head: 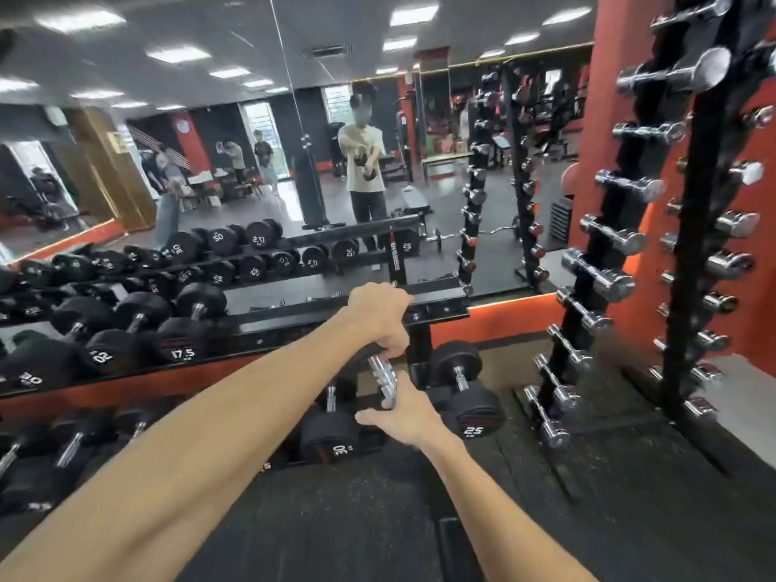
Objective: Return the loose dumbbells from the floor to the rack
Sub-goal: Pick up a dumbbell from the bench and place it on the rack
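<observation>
I hold a dumbbell by its ridged chrome handle (384, 379) with both hands, in front of the long black rack (441, 297). My left hand (382, 319) is closed over the handle's upper end. My right hand (405, 413) grips its lower end. The hands hide most of its black heads; the mirror shows it tilted steeply. It hangs beside the rack's upright post, below the bare right end of the top shelf. Just under it sit a black dumbbell marked 30 (331, 436) and one marked 25 (468, 396).
Black dumbbells marked 17.5 (184, 329) and 20 (105, 342) fill the top shelf to the left. A tall vertical rack of chrome dumbbells (604, 279) stands at the right by the orange wall. A wall mirror (252, 161) behind the rack reflects several people. Black rubber floor (546, 518) lies below.
</observation>
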The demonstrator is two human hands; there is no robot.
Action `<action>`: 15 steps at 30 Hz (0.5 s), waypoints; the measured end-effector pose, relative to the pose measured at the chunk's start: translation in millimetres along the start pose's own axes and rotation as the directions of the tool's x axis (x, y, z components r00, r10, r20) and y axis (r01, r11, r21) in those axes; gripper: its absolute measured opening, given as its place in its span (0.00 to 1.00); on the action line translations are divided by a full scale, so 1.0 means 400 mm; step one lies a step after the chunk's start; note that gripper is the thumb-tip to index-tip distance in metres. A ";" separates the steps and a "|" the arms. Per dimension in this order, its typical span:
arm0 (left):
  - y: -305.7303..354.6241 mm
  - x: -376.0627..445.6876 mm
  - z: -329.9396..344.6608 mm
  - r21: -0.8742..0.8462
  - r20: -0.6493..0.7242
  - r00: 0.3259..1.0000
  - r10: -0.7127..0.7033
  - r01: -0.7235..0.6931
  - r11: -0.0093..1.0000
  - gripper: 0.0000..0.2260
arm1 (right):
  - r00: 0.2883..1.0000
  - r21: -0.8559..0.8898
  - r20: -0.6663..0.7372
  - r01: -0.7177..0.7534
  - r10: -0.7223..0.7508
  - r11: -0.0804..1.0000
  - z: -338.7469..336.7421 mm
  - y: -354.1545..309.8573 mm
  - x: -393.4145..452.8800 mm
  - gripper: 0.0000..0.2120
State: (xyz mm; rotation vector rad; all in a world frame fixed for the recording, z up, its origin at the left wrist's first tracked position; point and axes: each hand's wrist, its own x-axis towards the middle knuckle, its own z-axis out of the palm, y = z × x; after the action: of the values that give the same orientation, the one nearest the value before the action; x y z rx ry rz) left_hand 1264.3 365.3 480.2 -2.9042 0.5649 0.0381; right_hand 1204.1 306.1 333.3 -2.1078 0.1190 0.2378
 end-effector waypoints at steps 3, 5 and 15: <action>-0.032 0.173 -0.010 0.049 -0.009 0.997 0.074 -0.074 0.996 0.42 | 0.975 0.211 -0.200 -0.056 0.099 0.976 -0.002 -0.021 0.199 0.20; -0.051 0.296 -0.004 0.023 -0.028 0.996 0.090 -0.089 0.996 0.38 | 0.967 0.322 -0.204 -0.083 0.155 0.943 -0.043 -0.028 0.326 0.12; -0.053 0.937 0.083 -0.230 -0.171 0.985 0.031 -0.071 0.971 0.22 | 0.921 0.384 -0.251 -0.187 0.298 0.904 -0.310 0.037 0.904 0.05</action>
State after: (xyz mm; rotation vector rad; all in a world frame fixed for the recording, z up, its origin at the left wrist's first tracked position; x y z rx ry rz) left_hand 1620.2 252.1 428.7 -3.1430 0.7078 -0.1414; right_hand 1569.4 196.3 305.2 -1.7503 0.5751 0.0312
